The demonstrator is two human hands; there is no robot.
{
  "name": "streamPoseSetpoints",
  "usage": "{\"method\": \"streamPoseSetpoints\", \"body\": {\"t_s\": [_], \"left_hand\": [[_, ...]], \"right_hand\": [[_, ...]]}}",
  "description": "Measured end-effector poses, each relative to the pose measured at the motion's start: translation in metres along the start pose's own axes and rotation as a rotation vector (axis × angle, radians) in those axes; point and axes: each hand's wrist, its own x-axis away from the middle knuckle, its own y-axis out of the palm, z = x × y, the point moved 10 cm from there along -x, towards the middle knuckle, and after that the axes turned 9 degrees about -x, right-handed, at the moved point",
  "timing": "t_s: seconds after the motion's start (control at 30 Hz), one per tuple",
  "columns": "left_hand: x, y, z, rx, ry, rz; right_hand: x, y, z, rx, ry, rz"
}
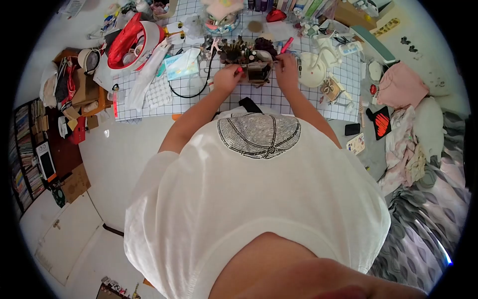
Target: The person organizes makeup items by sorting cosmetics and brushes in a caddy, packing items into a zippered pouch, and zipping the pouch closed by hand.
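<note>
On the checked table stands an organizer (259, 73) packed with brushes (238, 50) and small cosmetics. My left hand (227, 78) is at its left front side, fingers closed around a small pink-red item (240, 69), of which only a bit shows. At its right side is my right hand (286, 71), its fingers bent and close together; what they hold, if anything, is too small to make out. A bright pink tube (287, 45) lies just beyond the right fingertips. A black cable (194, 95) curves left of the organizer.
Left on the checked table (214, 102) are a tissue pack (182, 65) and a red-and-white round container (145, 47). A white lamp (312, 70) stands to the right, beside a small wooden item (331, 88). Books (313, 7) line the back. A bed (423, 214) is at right.
</note>
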Motion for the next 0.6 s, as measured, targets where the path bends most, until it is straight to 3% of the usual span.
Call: {"method": "streamPoseSetpoints", "body": {"t_s": [0.2, 0.4, 0.5, 0.6], "left_hand": [[-0.001, -0.001, 0.002, 0.031, 0.008, -0.003], [-0.001, -0.001, -0.004, -0.004, -0.035, -0.098], [0.001, -0.005, -0.001, -0.009, -0.012, -0.067], [0.003, -0.005, 0.0, -0.006, -0.006, -0.058]], "right_hand": [[-0.026, -0.001, 0.077, 0.202, -0.05, 0.096], [-0.052, 0.04, 0.13, 0.441, 0.282, -0.217], [-0.051, 0.038, 0.13, 0.487, 0.44, -0.248], [-0.053, 0.036, 0.12, 0.525, 0.455, -0.256]]}}
